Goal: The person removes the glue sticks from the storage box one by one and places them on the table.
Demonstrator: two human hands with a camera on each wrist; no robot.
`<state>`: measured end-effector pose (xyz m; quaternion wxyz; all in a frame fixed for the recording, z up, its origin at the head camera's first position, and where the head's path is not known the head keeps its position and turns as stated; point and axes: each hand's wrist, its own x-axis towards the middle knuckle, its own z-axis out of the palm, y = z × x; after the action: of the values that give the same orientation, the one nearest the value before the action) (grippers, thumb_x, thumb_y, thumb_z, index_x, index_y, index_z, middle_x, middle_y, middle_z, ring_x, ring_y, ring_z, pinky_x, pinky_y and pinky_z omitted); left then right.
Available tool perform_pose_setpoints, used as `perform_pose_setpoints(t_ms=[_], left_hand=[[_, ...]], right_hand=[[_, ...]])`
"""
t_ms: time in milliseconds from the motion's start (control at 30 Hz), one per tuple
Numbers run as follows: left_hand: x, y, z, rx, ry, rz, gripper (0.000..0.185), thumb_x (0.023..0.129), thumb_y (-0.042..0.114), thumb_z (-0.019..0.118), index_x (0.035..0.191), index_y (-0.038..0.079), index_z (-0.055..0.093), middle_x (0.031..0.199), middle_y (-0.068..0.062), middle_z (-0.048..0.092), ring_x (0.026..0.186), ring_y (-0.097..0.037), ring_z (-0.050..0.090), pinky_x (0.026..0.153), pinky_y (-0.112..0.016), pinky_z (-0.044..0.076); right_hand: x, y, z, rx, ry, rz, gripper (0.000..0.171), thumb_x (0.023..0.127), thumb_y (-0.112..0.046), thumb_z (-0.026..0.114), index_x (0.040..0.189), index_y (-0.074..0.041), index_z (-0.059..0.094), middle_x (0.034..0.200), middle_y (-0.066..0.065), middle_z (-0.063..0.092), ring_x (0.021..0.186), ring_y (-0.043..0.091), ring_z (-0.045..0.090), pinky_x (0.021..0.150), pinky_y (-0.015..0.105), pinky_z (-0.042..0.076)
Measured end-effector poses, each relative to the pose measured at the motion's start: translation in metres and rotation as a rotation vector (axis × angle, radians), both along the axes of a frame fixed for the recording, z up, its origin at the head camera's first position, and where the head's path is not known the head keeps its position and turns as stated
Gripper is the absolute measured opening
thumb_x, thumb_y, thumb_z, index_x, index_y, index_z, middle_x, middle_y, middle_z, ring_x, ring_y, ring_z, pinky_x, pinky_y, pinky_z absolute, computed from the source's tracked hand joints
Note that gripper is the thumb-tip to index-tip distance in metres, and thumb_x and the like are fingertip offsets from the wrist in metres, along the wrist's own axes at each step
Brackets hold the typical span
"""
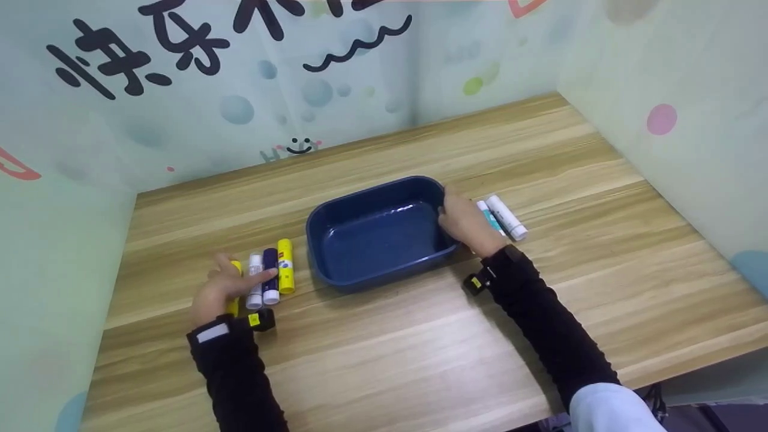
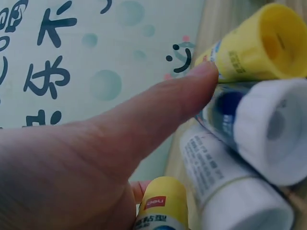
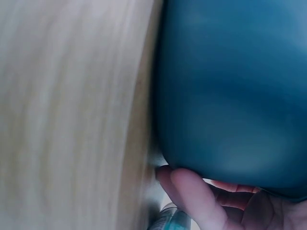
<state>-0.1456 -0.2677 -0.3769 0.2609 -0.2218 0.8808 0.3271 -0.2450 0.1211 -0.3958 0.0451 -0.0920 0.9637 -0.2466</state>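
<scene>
A: What is the biggest thing on the wooden table [image 1: 420, 336]?

B: The dark blue tray [image 1: 378, 240], which sits between the two hands. The right hand [image 1: 467, 225] grips its right rim, fingers curled over the edge; the right wrist view shows fingers [image 3: 199, 201] pressed against the tray's outer wall. Nothing lies in the tray.

A: And just beyond that hand?

B: Two sticks lie side by side close to its outer side: a white glue stick [image 1: 507, 217] and a teal-and-white stick [image 1: 489, 216] touching it. Their labels are too small to read.

A: What about the left hand?

B: The left hand [image 1: 219, 294] rests on a row of four glue sticks lying left of the tray. Its thumb [image 2: 158, 115] stretches across them, and a yellow stick [image 1: 234, 300] lies under the palm; it seems to be held, though the other fingers are hidden. On the tray side of it come a white stick [image 1: 255, 288], a navy stick with a white cap [image 1: 270, 282], then a yellow-capped stick [image 1: 285, 265] nearest the tray.

A: Any writing?

B: The stick under the palm carries a small red logo in the left wrist view, too blurred to read surely. Behind the hands, the wall panel [image 1: 240, 90] bears large black Chinese characters and a small smiley face.
</scene>
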Motion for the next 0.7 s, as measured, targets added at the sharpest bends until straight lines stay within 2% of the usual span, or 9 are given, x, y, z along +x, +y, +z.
perform_pose_setpoints(t_ms=[67, 200, 400, 500, 600, 700], left_hand=[[-0.0008, 0.0003, -0.0016, -0.023, -0.006, 0.008, 0.110, 0.075, 0.065, 0.060, 0.141, 0.002, -0.001, 0.138, -0.034, 0.021, 0.117, -0.040, 0.034, 0.102, -0.050, 0.033], [-0.0020, 0.0019, -0.0024, -0.028, -0.029, 0.008, 0.106, 0.076, 0.066, 0.058, 0.140, 0.002, 0.003, 0.138, -0.034, 0.021, 0.117, -0.040, 0.034, 0.100, -0.048, 0.034], [-0.0028, 0.0061, -0.0010, 0.003, -0.040, -0.021, 0.098, 0.083, 0.061, 0.052, 0.143, 0.002, 0.002, 0.146, -0.035, -0.002, 0.121, -0.044, 0.027, 0.104, -0.052, 0.029], [-0.0034, 0.0064, -0.0016, 0.023, -0.042, -0.023, 0.095, 0.085, 0.058, 0.051, 0.144, 0.001, 0.002, 0.146, -0.034, -0.005, 0.122, -0.044, 0.024, 0.105, -0.052, 0.027], [-0.0035, 0.0067, -0.0014, 0.012, -0.042, -0.029, 0.096, 0.085, 0.058, 0.051, 0.143, 0.000, 0.001, 0.145, -0.034, -0.004, 0.121, -0.043, 0.025, 0.104, -0.051, 0.028], [-0.0033, 0.0077, -0.0005, -0.013, -0.034, -0.040, 0.096, 0.084, 0.058, 0.051, 0.142, -0.001, 0.003, 0.142, -0.032, 0.004, 0.115, -0.042, 0.030, 0.099, -0.048, 0.032]], right_hand=[[0.0002, 0.0001, -0.0003, 0.011, 0.011, 0.005, 0.039, 0.091, -0.011, 0.044, 0.123, 0.010, 0.040, 0.106, 0.032, 0.059, 0.098, 0.043, 0.060, 0.080, 0.052, 0.048], [0.0002, 0.0005, -0.0008, 0.026, 0.030, 0.006, 0.038, 0.091, -0.011, 0.045, 0.122, 0.010, 0.041, 0.104, 0.032, 0.060, 0.097, 0.044, 0.060, 0.080, 0.053, 0.048], [0.0007, 0.0003, -0.0010, 0.025, 0.033, 0.008, 0.039, 0.091, -0.011, 0.044, 0.123, 0.011, 0.040, 0.103, 0.033, 0.061, 0.096, 0.044, 0.060, 0.080, 0.053, 0.048], [0.0009, 0.0002, -0.0013, 0.023, 0.031, 0.013, 0.039, 0.091, -0.011, 0.044, 0.123, 0.011, 0.039, 0.103, 0.033, 0.061, 0.095, 0.043, 0.060, 0.079, 0.052, 0.049], [0.0011, 0.0003, -0.0014, 0.023, 0.032, 0.015, 0.040, 0.092, -0.011, 0.044, 0.124, 0.011, 0.039, 0.103, 0.032, 0.061, 0.095, 0.043, 0.061, 0.079, 0.052, 0.049], [0.0012, 0.0003, -0.0011, 0.021, 0.033, 0.014, 0.040, 0.092, -0.011, 0.044, 0.125, 0.011, 0.038, 0.105, 0.033, 0.060, 0.097, 0.043, 0.060, 0.080, 0.052, 0.048]])
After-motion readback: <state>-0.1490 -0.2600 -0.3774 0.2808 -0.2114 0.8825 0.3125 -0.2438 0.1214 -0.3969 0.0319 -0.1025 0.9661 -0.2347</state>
